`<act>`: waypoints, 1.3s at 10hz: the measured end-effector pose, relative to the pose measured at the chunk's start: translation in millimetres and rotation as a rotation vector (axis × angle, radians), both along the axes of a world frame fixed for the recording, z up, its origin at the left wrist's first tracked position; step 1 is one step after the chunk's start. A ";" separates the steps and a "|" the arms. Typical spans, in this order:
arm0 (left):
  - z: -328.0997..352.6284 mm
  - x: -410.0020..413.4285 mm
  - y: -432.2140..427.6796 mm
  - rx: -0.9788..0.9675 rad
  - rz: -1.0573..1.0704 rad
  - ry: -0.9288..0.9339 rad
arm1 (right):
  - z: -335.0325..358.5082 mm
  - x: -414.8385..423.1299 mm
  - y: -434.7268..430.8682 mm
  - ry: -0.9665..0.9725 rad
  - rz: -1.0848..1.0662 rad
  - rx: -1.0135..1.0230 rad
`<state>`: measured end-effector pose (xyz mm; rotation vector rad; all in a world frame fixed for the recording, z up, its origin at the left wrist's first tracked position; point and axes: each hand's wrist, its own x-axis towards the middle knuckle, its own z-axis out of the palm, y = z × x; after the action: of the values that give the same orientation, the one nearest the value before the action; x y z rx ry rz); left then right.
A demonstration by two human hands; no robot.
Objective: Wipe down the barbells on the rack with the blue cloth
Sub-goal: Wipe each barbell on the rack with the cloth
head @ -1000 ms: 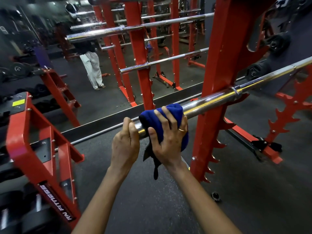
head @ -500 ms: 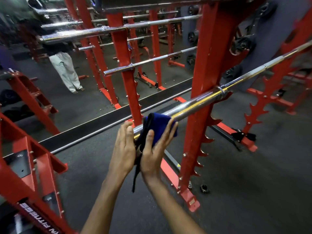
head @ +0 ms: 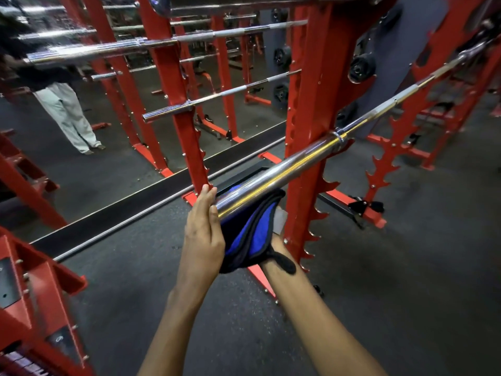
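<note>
Cloth (head: 252,229) has come off the top of the bar (head: 284,170) since a second ago; it now hangs folded under the sleeve end, just touching. Right hand (head: 273,240) sits beneath it, mostly hidden, so I can't tell its grip. Left hand (head: 203,229) is flat and open, fingers straight, pressed against the bar tip. Looks like a refold before the next pass. Bar runs from near-left up to far-right across the rack (head: 311,104).

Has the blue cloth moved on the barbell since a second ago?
Yes. The blue cloth now hangs under the barbell sleeve's end; earlier it wrapped over the top.
</note>
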<state>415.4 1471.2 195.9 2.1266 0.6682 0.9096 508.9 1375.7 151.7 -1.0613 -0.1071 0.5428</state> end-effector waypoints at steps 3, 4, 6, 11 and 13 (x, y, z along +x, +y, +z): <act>-6.8 17.7 -4.0 0.211 -0.025 0.039 | 40.3 23.6 32.8 -0.795 -0.363 -0.415; -7.7 16.0 -4.7 0.181 -0.018 0.031 | 17.1 62.4 21.3 -1.177 -0.330 -0.546; 12.8 8.8 -6.9 0.418 0.066 0.336 | 54.8 152.8 26.7 -0.984 -0.403 -0.729; 29.4 50.9 -4.3 0.745 0.146 0.635 | 24.1 238.2 0.3 -1.113 -0.506 -0.547; 33.4 68.0 -13.2 0.794 0.212 0.620 | 8.5 175.3 12.0 -1.121 -0.384 -0.445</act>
<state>483.4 1458.1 229.2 3.1607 0.9548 0.6683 684.2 1387.7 160.3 -1.6760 -0.7720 -0.4521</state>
